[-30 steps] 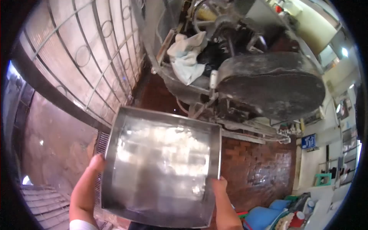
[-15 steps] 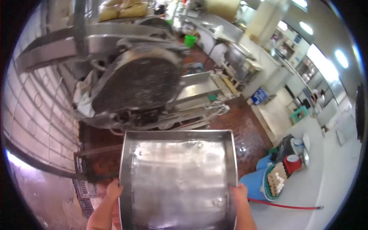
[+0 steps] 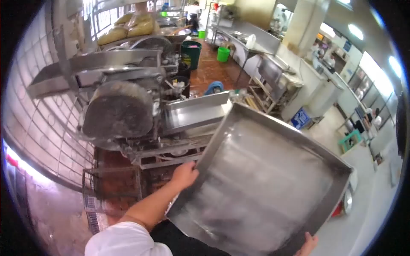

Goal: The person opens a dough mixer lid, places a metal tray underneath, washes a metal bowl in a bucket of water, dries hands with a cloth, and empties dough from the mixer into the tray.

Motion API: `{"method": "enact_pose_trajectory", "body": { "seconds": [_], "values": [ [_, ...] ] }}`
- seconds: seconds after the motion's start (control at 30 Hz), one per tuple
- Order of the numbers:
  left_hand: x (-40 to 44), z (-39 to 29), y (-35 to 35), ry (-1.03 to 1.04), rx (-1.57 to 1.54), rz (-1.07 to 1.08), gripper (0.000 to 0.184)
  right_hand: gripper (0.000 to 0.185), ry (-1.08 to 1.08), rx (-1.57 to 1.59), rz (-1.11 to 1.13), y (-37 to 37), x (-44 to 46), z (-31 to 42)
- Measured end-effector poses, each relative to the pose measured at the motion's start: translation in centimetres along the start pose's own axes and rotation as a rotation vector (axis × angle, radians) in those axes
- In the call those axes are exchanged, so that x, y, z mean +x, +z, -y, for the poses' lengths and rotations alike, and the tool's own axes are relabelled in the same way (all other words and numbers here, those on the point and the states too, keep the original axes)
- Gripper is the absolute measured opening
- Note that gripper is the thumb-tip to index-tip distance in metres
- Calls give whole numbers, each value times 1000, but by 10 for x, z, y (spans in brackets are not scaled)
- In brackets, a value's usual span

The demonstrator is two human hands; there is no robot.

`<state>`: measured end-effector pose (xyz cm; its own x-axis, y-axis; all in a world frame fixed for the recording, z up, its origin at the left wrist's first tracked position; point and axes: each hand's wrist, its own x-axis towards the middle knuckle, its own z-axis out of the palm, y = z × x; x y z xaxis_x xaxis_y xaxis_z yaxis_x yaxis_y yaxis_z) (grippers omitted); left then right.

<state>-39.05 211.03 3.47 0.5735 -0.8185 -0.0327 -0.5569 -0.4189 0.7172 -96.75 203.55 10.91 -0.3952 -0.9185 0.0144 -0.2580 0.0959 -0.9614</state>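
Note:
A large rectangular metal tray (image 3: 265,179) with raised walls fills the lower right of the head view, tilted and turned clockwise. My left hand (image 3: 185,175) is closed on its left wall, with the thumb over the rim. At the bottom right, my right hand (image 3: 308,245) grips the lower right wall; only part of that hand shows. Nothing lies in the tray. Its far corner overlaps the view of a grey metal machine (image 3: 117,111) with a big rounded drum end and a sloping metal chute (image 3: 196,113).
A metal rack frame (image 3: 113,187) stands on the red-brown floor beside a barred wall (image 3: 42,123). Farther back are a green bin (image 3: 190,54), a bright green bucket (image 3: 223,54) and filled plastic bags (image 3: 141,24). A long white counter (image 3: 363,179) runs along the right.
The tray has swung right and turned clockwise, with both hands still on it. The view has shifted, showing more of the machine and far room; the tray now covers the blue bucket area.

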Motion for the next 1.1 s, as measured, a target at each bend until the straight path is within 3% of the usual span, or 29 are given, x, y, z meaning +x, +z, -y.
{"method": "enact_pose_trajectory", "body": {
  "seconds": [0.43,0.57,0.73,0.83,0.97,1.03,1.1],
  "values": [
    [290,-234,142,347,-145,230,23,32,132,98,-455,56,154,96],
    [375,-291,219,450,-140,202,23,35,121,157,-465,52,267,59],
    [434,-344,273,370,-155,175,21,41,159,205,-480,84,392,76],
    [469,-371,285,300,-162,127,21,46,50,212,-320,120,468,118],
    [524,-386,315,225,-235,48,22,47,163,-41,-378,137,605,109],
    [565,-383,341,197,-249,44,22,48,201,-45,-369,191,631,161],
    [590,-388,352,191,-242,-13,22,48,99,-43,-362,215,652,165]
  ]
}}
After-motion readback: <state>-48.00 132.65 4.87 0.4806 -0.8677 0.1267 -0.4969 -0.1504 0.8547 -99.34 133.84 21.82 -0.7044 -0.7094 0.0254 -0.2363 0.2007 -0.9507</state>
